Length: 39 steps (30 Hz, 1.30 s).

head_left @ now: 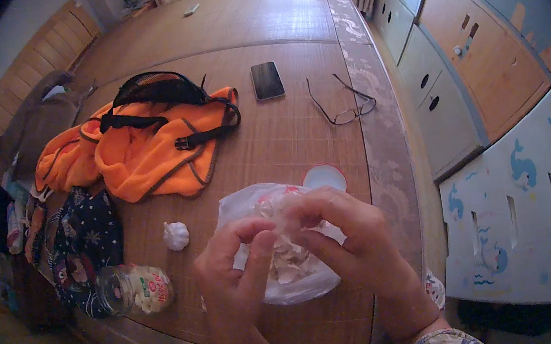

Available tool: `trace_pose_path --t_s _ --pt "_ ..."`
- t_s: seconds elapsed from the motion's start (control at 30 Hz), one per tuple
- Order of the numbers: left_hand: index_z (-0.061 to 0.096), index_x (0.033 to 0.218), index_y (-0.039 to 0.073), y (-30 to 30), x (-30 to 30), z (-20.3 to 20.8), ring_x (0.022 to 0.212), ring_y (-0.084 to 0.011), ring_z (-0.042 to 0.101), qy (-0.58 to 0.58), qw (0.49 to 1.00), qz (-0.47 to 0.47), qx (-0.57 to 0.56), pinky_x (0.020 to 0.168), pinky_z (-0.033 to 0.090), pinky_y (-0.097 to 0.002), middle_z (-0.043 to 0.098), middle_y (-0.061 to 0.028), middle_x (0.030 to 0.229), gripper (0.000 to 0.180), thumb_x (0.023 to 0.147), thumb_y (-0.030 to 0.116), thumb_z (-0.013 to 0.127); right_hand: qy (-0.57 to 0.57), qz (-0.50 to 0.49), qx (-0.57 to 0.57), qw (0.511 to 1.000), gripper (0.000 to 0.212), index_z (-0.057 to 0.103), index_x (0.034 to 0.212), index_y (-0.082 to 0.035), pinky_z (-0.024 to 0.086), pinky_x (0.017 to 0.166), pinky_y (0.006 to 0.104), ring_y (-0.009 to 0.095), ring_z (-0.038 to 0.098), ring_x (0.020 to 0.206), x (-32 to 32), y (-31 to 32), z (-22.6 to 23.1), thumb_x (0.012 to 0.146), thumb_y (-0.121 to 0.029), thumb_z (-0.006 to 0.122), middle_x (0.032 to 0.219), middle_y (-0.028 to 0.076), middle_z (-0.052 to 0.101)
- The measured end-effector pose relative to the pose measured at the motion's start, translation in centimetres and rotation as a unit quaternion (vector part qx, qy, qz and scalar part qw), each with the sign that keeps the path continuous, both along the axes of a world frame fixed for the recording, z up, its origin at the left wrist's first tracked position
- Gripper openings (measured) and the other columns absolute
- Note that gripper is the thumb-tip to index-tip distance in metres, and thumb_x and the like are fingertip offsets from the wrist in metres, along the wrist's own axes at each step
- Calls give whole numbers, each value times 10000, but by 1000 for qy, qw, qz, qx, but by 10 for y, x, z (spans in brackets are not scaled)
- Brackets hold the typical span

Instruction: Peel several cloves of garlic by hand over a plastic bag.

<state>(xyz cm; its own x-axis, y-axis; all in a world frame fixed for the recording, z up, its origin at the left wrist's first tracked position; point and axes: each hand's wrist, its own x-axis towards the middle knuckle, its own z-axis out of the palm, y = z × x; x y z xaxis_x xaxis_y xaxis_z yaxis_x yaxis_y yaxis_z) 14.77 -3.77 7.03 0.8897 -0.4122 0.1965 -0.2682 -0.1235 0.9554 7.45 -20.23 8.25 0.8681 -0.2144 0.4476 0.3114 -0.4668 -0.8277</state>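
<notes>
My left hand (236, 265) and my right hand (351, 235) are raised over a white plastic bag (313, 290). Thumb and index finger of each hand are pinched close together at a pale, papery piece of garlic (287, 214); its exact outline is blurred and partly hidden by the fingers. Loose garlic skins (288, 263) lie on the bag beneath. A whole garlic bulb (176, 235) sits left of my left hand. Further left and nearer, a clear jar (138, 290) with peeled garlic cloves in it lies on its side.
A white lid with a red rim (324, 178) rests just beyond the bag. Farther off on the woven mat (271, 141) are glasses (345, 116), a phone (268, 81) and an orange cloth with black straps (153, 154). Cabinets (506, 210) line the right side.
</notes>
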Motion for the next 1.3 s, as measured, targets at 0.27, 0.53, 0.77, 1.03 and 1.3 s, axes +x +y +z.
trace_pose_path --t_s 0.27,0.53,0.77,1.03,1.3 --pt "658 959 -17 -3 -2 8 835 -115 628 -44 998 -50 4 769 498 -264 688 -59 891 170 937 152 665 -5 8 4 1000 155 628 977 -13 525 749 395 329 656 868 2 4 -2 835 -30 690 952 150 639" --pt "671 932 -27 -3 -2 4 803 -121 661 -67 997 -19 42 741 530 -267 708 -71 862 59 895 17 658 -43 -38 -76 995 215 695 1006 -25 564 744 339 268 693 871 2 9 -6 796 5 733 984 125 683" --pt "679 944 -36 0 -3 6 800 -117 656 -54 998 -19 27 731 525 -261 712 -73 878 75 891 1 641 -66 -43 -69 995 185 697 993 -26 563 735 339 271 694 861 3 11 -6 813 0 730 972 126 684" --pt "703 941 -1 -10 -7 12 804 -190 702 -117 992 24 51 732 528 -300 718 -126 871 133 811 -21 684 -60 -56 -84 993 200 701 1014 -23 561 742 341 270 692 862 1 10 -6 817 0 726 958 125 683" --pt "688 908 17 -11 -6 8 800 -240 704 -167 982 41 78 730 540 -331 706 -123 855 130 788 -30 680 -66 -48 -94 992 203 703 1017 -28 561 736 345 270 689 855 2 10 -6 817 1 723 953 122 682"
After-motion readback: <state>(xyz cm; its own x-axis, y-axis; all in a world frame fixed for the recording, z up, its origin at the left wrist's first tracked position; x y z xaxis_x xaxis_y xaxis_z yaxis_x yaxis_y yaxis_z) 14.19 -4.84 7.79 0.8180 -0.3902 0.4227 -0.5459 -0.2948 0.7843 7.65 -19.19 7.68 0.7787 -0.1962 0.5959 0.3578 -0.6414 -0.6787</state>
